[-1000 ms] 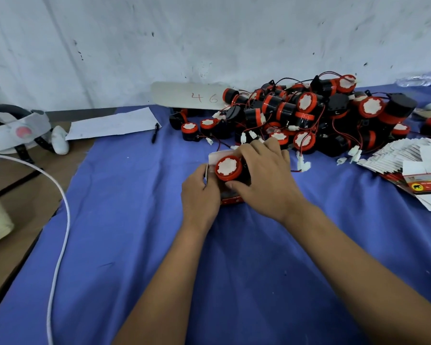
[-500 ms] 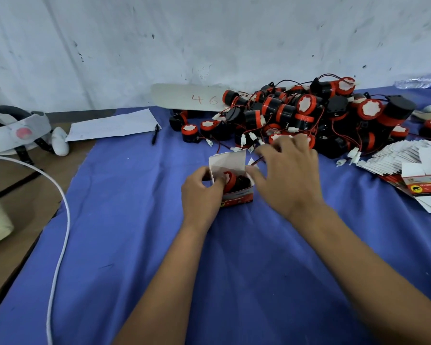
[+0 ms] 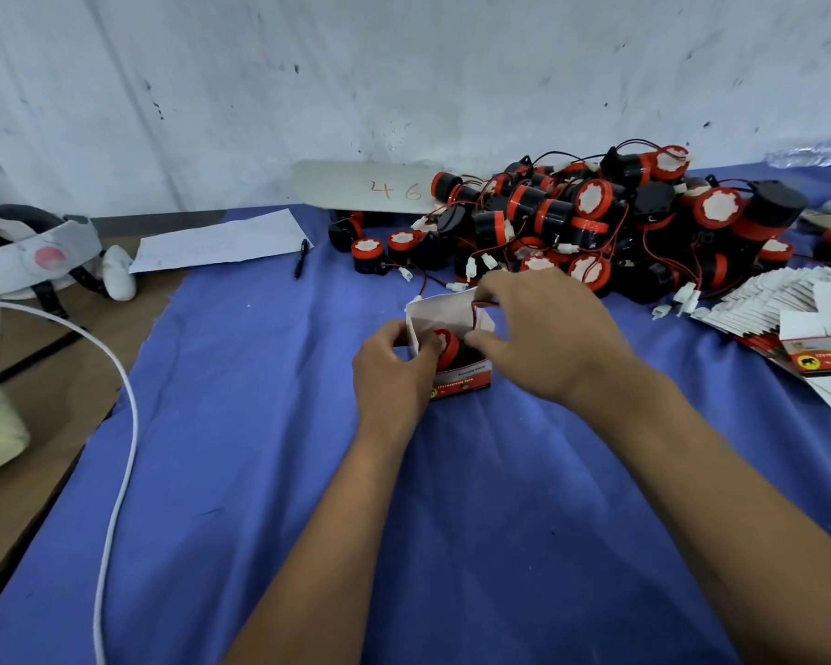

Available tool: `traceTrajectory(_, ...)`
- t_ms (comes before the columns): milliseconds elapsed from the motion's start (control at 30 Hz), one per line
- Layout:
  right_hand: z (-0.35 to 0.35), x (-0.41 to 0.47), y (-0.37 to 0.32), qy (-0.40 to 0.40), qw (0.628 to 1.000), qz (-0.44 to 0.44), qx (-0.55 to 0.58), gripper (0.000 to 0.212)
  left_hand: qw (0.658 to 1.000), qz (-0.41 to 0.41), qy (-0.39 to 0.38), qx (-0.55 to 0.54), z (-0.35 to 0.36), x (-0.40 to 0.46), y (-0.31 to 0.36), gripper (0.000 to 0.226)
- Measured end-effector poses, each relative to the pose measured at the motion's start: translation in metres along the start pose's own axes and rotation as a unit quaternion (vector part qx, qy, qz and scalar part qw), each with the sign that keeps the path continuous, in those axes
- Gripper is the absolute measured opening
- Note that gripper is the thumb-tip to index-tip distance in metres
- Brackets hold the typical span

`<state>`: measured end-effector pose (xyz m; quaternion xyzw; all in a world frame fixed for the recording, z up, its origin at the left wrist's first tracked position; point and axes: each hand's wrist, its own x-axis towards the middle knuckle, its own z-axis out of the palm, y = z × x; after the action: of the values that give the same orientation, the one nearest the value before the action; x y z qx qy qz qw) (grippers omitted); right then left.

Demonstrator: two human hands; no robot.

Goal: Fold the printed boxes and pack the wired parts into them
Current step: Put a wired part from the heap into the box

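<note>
Since a second ago the red-and-black wired part point(image 3: 446, 348) has gone from sitting on top of the box, under the right hand's fingers, to lying down inside it, and the right hand point(image 3: 545, 340) has shifted onto the box's right side. Now the printed box point(image 3: 456, 347) stands open-topped on the blue cloth point(image 3: 269, 424), near the middle of the table, its white rear flap raised and its red printed front facing the camera. Only the part's red rim and some black body show above the front wall.

At the box's left edge the left hand point(image 3: 394, 371) grips the left wall, fingers curled around it and the thumb at the rim. Opposite it, the right hand has its fingers bent over the right wall and back corner, with the thumb pointing in toward the part; it pinches the box's upper edge.

Behind the box a heap of wired parts point(image 3: 605, 228) lies against the wall, red and black leads and white plugs trailing onto the cloth. To the right, a fanned stack of flat boxes point(image 3: 783, 300) rests near the table's edge. Further left lie a pen point(image 3: 300, 258), a sheet of paper point(image 3: 221, 242) and a white cable point(image 3: 121, 424).
</note>
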<state>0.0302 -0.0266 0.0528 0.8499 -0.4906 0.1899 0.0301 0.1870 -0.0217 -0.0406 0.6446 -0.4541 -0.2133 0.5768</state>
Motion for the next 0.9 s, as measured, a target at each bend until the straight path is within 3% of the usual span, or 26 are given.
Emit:
traceTrajectory(67,0.006,0.002,-0.016,-0.005,0.999,-0.024,-0.033,0.033,1.0,0.003,0.004,0.002,0.001,-0.002,0.002,0.009)
traceTrajectory(167,0.016,0.008,-0.03,-0.034,0.997,-0.031,-0.059,0.014,1.0,0.018,0.013,0.006,0.003,-0.004,0.004,0.009)
traceTrajectory(300,0.023,0.02,-0.028,-0.069,0.998,-0.013,0.002,0.043,0.999,0.028,0.016,0.003,0.003,-0.005,0.003,0.011)
traceTrajectory(433,0.027,0.034,-0.024,-0.12,0.993,-0.002,-0.019,0.013,0.999,0.028,-0.031,-0.017,0.001,-0.005,0.006,0.015)
traceTrajectory(600,0.033,0.04,-0.019,-0.115,0.991,0.072,0.005,0.004,0.996,0.044,-0.066,-0.035,-0.004,-0.008,0.01,0.015)
traceTrajectory(733,0.038,0.037,-0.016,-0.105,0.988,0.11,-0.02,0.023,0.997,0.027,-0.062,-0.041,-0.003,-0.008,0.009,0.029)
traceTrajectory(900,0.041,0.04,-0.019,-0.168,0.98,0.101,-0.015,0.01,0.997,0.014,-0.057,-0.046,0.0,-0.004,0.004,0.02)
